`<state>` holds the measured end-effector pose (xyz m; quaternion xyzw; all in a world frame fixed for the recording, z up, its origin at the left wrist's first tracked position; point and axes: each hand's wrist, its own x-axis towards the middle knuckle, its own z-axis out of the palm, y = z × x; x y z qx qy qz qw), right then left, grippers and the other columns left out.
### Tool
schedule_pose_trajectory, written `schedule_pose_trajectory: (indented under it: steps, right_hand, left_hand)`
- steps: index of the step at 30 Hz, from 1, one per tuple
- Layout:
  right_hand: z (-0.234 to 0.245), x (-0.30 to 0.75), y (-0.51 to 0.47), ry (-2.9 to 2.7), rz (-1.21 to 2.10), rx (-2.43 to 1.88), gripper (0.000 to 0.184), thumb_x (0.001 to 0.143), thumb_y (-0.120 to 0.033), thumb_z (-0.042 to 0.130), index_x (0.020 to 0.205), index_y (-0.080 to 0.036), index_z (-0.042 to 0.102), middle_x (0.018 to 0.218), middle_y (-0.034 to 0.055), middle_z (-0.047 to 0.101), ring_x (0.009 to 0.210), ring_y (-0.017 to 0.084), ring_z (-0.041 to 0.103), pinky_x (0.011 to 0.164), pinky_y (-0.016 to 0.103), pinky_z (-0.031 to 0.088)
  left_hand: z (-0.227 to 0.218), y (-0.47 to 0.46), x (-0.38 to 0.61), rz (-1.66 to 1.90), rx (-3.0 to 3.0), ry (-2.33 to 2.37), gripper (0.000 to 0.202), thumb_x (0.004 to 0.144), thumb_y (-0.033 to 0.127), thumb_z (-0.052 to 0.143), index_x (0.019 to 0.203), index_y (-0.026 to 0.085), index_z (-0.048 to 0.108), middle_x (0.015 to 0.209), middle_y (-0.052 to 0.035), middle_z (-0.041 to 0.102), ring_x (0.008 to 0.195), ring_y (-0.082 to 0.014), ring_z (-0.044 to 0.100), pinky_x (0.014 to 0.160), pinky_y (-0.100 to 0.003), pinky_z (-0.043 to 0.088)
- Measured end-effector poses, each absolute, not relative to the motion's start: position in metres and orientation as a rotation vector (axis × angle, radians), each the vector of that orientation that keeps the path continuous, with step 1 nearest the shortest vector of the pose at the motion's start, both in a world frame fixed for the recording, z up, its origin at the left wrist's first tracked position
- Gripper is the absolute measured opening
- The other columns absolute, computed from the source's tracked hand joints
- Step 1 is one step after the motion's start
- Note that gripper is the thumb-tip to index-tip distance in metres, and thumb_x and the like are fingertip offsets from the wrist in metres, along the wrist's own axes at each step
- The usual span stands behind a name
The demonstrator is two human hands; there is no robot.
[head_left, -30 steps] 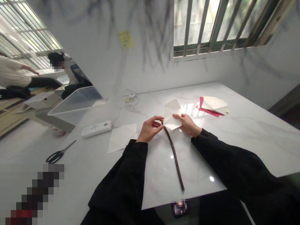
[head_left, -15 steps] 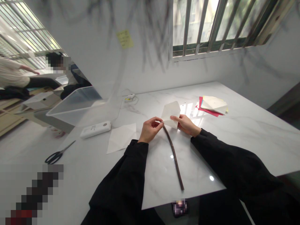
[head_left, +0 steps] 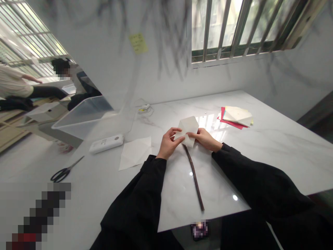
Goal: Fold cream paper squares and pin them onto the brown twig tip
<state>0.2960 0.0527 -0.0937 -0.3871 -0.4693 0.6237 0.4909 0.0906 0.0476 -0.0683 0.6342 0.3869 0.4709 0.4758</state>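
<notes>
A cream sheet of folded paper (head_left: 189,124) is held above the table between both hands. My left hand (head_left: 169,143) pinches its lower left edge between thumb and fingers. On the opposite side my right hand (head_left: 205,139) grips the paper, thumb on top and the other fingers behind. Below the paper a thin brown stick (head_left: 194,177) lies on the tabletop, its far end just under the paper's near edge. Left of my left hand rests a flat, creased white sheet (head_left: 136,152).
Black-handled scissors (head_left: 63,173) and a white oblong device (head_left: 106,143) lie to the left. A clear plastic bin (head_left: 83,119) stands behind them. Coloured papers (head_left: 235,117) are stacked at the right on the marble table (head_left: 275,149). Two people sit in the far left background.
My left hand has shifted from beside the stick's far end onto the paper's left edge. The paper has come slightly lower and nearer, tilting flatter. The stick stays put.
</notes>
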Motion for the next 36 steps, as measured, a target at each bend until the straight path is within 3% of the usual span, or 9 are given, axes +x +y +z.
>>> schedule_pose_trajectory:
  steps: [4, 7, 11, 18, 25, 29, 32, 36]
  right_hand:
    - [-0.092, 0.296, 0.051, -1.281, 1.439, -0.983, 0.051, 0.072, -0.056, 0.093, 0.099, -0.014, 0.081, 0.097, 0.0105, 0.081, 0.084, 0.024, 0.073, 0.076, 0.033, 0.057]
    - [-0.092, 0.295, 0.051, -1.360, 1.409, -0.994, 0.055, 0.076, -0.064, 0.089, 0.095, -0.014, 0.078, 0.090, 0.0088, 0.078, 0.075, 0.020, 0.068, 0.067, 0.030, 0.052]
    - [-0.090, 0.295, 0.052, -1.385, 1.407, -0.992, 0.062, 0.080, -0.074, 0.080, 0.095, -0.014, 0.077, 0.083, 0.0068, 0.075, 0.067, 0.015, 0.061, 0.061, 0.028, 0.047]
    - [-0.087, 0.295, 0.049, -1.484, 1.333, -1.020, 0.048, 0.078, -0.059, 0.087, 0.092, -0.013, 0.081, 0.083, 0.0073, 0.077, 0.067, 0.017, 0.062, 0.060, 0.028, 0.047]
    - [-0.086, 0.301, 0.050, -1.584, 1.428, -1.014, 0.042, 0.078, -0.050, 0.087, 0.098, -0.013, 0.083, 0.090, 0.0075, 0.080, 0.074, 0.019, 0.068, 0.068, 0.029, 0.050]
    - [-0.083, 0.302, 0.050, -1.725, 1.389, -1.063, 0.035, 0.079, -0.048, 0.084, 0.085, -0.013, 0.080, 0.074, 0.0027, 0.072, 0.064, 0.015, 0.059, 0.060, 0.026, 0.042]
    - [-0.081, 0.302, 0.049, -1.754, 1.374, -1.060, 0.034, 0.079, -0.047, 0.083, 0.082, -0.014, 0.078, 0.070, 0.0015, 0.069, 0.063, 0.014, 0.056, 0.059, 0.026, 0.039]
    - [-0.080, 0.301, 0.049, -1.773, 1.371, -1.050, 0.034, 0.079, -0.047, 0.083, 0.083, -0.014, 0.078, 0.071, 0.0015, 0.069, 0.063, 0.014, 0.056, 0.059, 0.026, 0.039]
  left_hand:
    - [-0.070, 0.048, 0.092, 1.185, 1.478, 0.972, 0.091, 0.075, 0.040, 0.092, 0.154, 0.024, 0.050, 0.103, -0.0058, 0.079, 0.096, -0.0244, 0.077, 0.087, -0.036, 0.062]
    - [-0.072, 0.049, 0.090, 1.182, 1.431, 0.984, 0.103, 0.074, 0.041, 0.093, 0.162, 0.022, 0.041, 0.104, -0.0078, 0.080, 0.095, -0.0256, 0.078, 0.087, -0.038, 0.063]
    - [-0.075, 0.052, 0.090, 1.180, 1.393, 1.009, 0.092, 0.073, 0.045, 0.093, 0.151, 0.017, 0.052, 0.109, -0.0113, 0.081, 0.096, -0.0264, 0.078, 0.090, -0.040, 0.062]
    - [-0.073, 0.052, 0.089, 1.137, 1.365, 1.021, 0.088, 0.072, 0.043, 0.093, 0.146, 0.015, 0.055, 0.112, -0.0133, 0.081, 0.097, -0.0253, 0.077, 0.089, -0.036, 0.061]
    - [-0.057, 0.054, 0.075, 1.180, 1.419, 0.958, 0.084, 0.075, 0.041, 0.089, 0.150, 0.025, 0.057, 0.114, -0.0062, 0.075, 0.089, -0.0176, 0.074, 0.081, -0.029, 0.059]
    - [-0.055, 0.054, 0.074, 1.167, 1.451, 0.949, 0.057, 0.072, 0.042, 0.090, 0.121, 0.019, 0.073, 0.117, -0.0080, 0.076, 0.091, -0.0191, 0.073, 0.083, -0.031, 0.059]
    - [-0.057, 0.053, 0.076, 1.133, 1.471, 0.978, 0.038, 0.073, 0.045, 0.088, 0.097, 0.018, 0.076, 0.102, -0.0061, 0.077, 0.081, -0.0173, 0.069, 0.075, -0.029, 0.057]
    - [-0.056, 0.051, 0.077, 1.077, 1.481, 0.976, 0.027, 0.077, 0.041, 0.082, 0.091, 0.019, 0.075, 0.084, -0.0014, 0.072, 0.066, -0.0130, 0.060, 0.060, -0.024, 0.049]
